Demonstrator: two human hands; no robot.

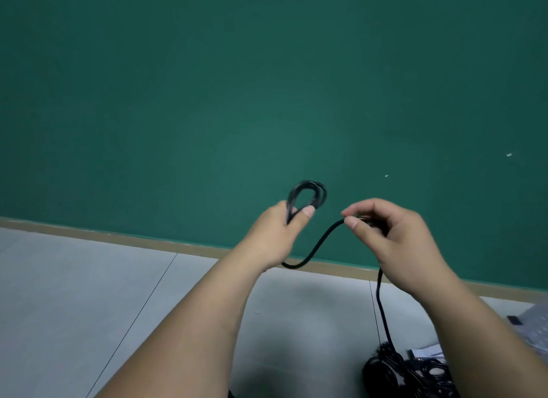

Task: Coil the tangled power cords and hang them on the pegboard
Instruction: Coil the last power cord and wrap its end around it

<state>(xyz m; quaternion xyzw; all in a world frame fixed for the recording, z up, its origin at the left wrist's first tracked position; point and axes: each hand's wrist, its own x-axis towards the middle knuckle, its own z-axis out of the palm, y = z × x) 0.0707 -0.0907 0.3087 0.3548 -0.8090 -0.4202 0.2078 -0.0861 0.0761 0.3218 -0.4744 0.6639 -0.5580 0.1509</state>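
Observation:
My left hand [274, 234] grips a small coil of black power cord [308, 196], whose loops stick up above the thumb. From under that hand the same cord [318, 243] sags and rises to my right hand [391, 237], which pinches it between thumb and fingers. Below the right hand the cord drops to a tangled black heap of cords [394, 374] on the floor at the lower right. No pegboard is in view.
A dark green wall [267, 86] fills the upper view, with a tan baseboard [118, 237] along its foot. Grey floor tiles [89, 294] lie below. Pale packaging with a small black piece [514, 320] sits at the far right edge.

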